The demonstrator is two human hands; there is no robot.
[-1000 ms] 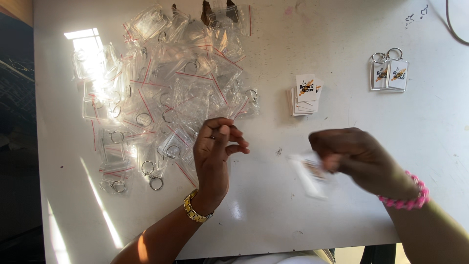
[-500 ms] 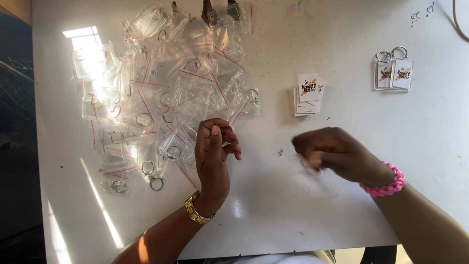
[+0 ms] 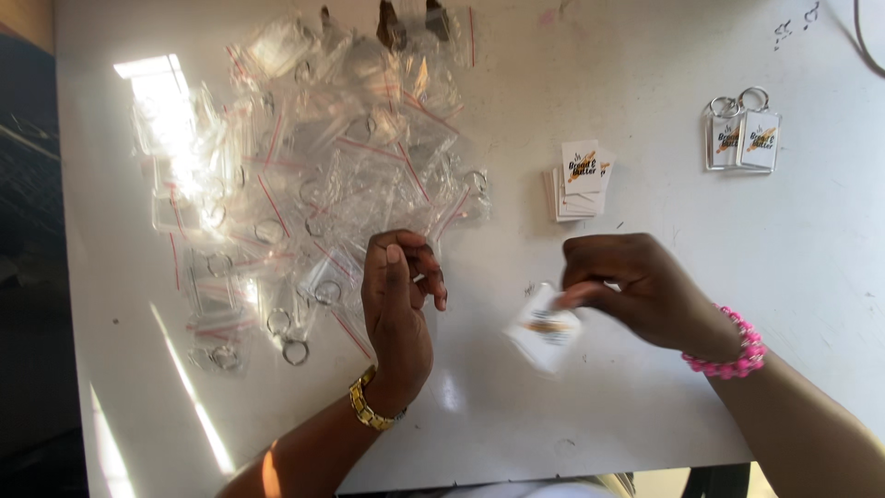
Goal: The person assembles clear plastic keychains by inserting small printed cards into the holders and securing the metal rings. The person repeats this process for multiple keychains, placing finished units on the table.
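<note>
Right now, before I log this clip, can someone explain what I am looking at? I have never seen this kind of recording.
There is no machine here: a person's two bare hands, filmed by one camera worn on the head and looking down at a white table. The left hand, with a gold bracelet, is raised with fingers curled; what it pinches is too small to tell. The right hand, with a pink bead bracelet, holds a small clear keychain case with a printed card. On the table lie a pile of clear plastic bags with key rings, a small stack of printed cards and two finished keychains.
</note>
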